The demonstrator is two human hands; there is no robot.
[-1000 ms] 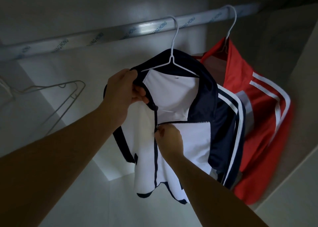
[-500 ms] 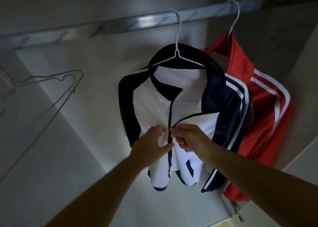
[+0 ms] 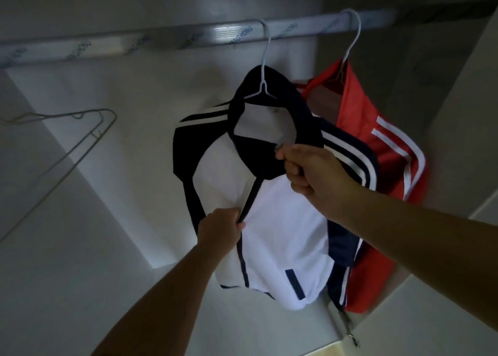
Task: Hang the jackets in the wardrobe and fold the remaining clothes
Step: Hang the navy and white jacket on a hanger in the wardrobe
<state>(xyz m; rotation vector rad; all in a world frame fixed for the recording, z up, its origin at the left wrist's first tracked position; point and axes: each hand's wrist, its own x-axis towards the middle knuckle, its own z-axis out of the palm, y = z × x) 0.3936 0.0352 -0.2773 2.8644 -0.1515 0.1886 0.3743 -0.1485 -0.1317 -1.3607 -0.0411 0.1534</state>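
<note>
Zipping is the step in hand: a white and navy striped track jacket (image 3: 280, 221) is hanging on a white wire hanger (image 3: 262, 86) from the pale wardrobe rail (image 3: 161, 43). The right hand (image 3: 310, 172) is pinching the zip pull at the collar, fingers clamped together on it, while the left hand (image 3: 221, 227) is gripping the hem side taut. Just beside it, a red striped jacket (image 3: 377, 180) is hanging; an empty wire hanger (image 3: 80, 140) is sitting well apart. Next, probably letting go and fetching another garment.
</note>
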